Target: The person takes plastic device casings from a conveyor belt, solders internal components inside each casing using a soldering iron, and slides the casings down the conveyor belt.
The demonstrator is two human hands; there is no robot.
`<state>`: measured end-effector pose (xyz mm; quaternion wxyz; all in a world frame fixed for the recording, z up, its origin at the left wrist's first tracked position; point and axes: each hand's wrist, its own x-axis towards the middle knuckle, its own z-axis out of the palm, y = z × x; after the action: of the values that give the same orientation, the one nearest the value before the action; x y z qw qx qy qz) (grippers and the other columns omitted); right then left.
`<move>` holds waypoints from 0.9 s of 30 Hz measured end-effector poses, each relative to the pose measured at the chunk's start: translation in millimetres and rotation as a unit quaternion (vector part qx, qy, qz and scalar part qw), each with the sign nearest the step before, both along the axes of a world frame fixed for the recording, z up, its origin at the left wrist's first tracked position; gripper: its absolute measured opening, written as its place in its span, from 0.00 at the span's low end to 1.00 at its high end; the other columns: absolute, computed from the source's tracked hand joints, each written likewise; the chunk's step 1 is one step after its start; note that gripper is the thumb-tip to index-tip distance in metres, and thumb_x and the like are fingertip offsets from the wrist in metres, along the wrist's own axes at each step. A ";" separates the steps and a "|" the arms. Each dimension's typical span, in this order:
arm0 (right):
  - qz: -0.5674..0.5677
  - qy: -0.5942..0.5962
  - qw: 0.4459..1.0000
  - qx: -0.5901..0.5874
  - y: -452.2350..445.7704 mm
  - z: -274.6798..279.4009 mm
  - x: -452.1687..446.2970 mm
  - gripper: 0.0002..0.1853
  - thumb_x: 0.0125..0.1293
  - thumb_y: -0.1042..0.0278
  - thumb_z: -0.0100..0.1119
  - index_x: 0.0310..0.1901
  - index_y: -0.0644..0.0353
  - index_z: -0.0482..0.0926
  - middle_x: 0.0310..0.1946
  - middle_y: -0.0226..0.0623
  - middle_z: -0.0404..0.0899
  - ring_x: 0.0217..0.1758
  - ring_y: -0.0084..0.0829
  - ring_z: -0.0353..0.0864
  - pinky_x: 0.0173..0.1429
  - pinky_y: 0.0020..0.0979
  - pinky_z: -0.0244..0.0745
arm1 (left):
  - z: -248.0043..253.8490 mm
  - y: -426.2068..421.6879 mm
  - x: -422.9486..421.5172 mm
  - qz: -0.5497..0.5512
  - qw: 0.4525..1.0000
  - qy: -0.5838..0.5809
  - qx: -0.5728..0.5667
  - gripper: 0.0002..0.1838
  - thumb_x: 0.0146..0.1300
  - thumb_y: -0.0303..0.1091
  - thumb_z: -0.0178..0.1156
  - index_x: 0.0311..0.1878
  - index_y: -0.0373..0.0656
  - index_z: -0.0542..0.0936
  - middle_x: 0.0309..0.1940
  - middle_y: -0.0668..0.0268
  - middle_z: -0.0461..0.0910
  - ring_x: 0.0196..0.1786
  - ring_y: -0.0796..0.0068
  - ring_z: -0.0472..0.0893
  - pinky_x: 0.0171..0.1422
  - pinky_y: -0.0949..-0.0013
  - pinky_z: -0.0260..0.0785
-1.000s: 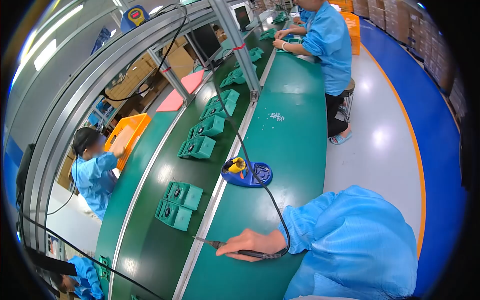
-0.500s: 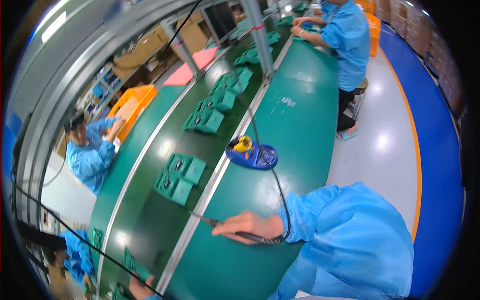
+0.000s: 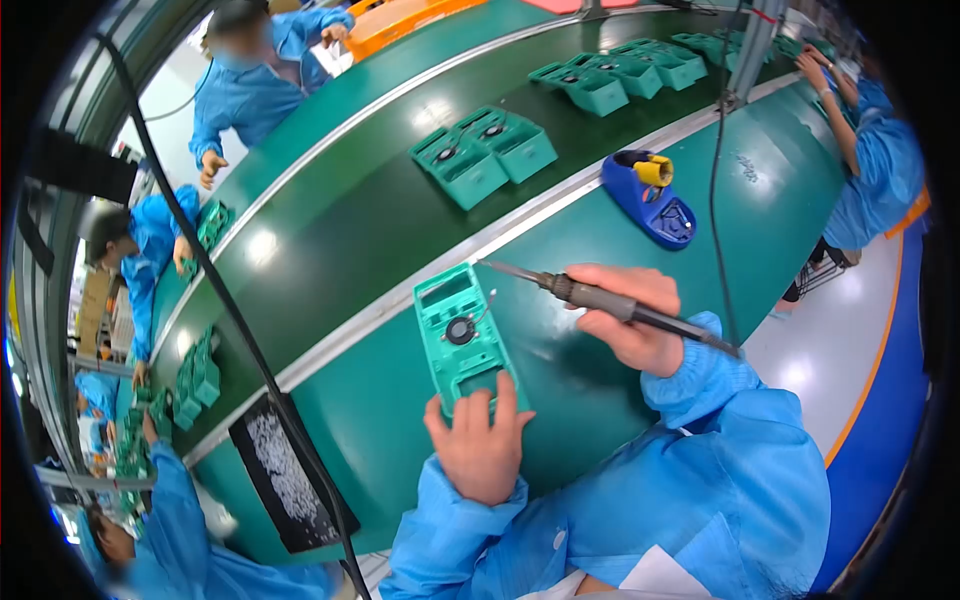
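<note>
A green plastic housing [image 3: 435, 335] with a small round black fan [image 3: 460, 330] lies on the green bench in front of me. My left hand [image 3: 480, 455] grips its near end, fingers over the edge of the opening. In my right hand [image 3: 640, 315] is a soldering iron [image 3: 560, 287], held like a pen. Its tip points left, close to the far right corner of the housing; whether they touch I cannot tell. Farther right stands a blue soldering iron stand [image 3: 635, 200] with a yellow holder.
Beyond a metal rail runs a dark green conveyor [image 3: 340, 210] carrying several green housings [image 3: 480, 165]. At left, a black mat [image 3: 290, 480] bears many small white pieces. A dark cable [image 3: 200, 240] crosses the left side. Co-workers in blue sit across the conveyor and at both sides.
My left hand has come from the conveyor at lower left to the bench, bringing a green housing. The soldering iron in my right hand now points toward that housing. The view has turned left.
</note>
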<state>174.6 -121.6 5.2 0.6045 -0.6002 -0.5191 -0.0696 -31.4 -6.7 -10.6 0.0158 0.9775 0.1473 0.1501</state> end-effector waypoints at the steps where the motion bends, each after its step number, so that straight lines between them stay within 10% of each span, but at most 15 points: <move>1: 0.016 0.027 0.999 -0.025 -3.6 2.0 -1.8 0.16 0.58 0.71 0.68 0.47 0.67 0.82 0.32 0.44 0.85 0.31 0.36 0.86 0.35 0.31 0.79 | -6.2 -3.9 1.2 0.003 1.000 -0.001 0.005 0.29 0.53 0.46 0.68 0.57 0.43 0.78 0.40 0.63 0.75 0.45 0.65 0.76 0.61 0.45 0.62; 14: 0.096 0.010 0.991 -0.092 27.3 -20.6 -26.4 0.06 0.55 0.72 0.69 0.32 0.63 0.83 0.20 0.36 0.81 0.17 0.31 0.78 0.22 0.28 0.70 | -37.6 -13.7 -12.9 -0.001 0.993 -0.116 -0.026 0.27 0.58 0.43 0.67 0.58 0.38 0.78 0.55 0.49 0.74 0.57 0.50 0.74 0.60 0.49 0.66; 27: 0.102 -0.012 0.983 -0.155 35.0 -28.8 -29.3 0.08 0.55 0.74 0.70 0.36 0.66 0.83 0.22 0.38 0.82 0.21 0.32 0.83 0.26 0.28 0.75 | -55.1 -11.6 -14.1 0.004 0.983 -0.186 -0.009 0.13 0.63 0.35 0.62 0.51 0.46 0.83 0.47 0.63 0.79 0.48 0.69 0.80 0.61 0.52 0.69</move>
<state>145.3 -86.6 -23.6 0.5018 -0.6299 -0.5891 0.0666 -45.5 -18.3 -65.8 0.0514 0.9319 0.1472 0.3276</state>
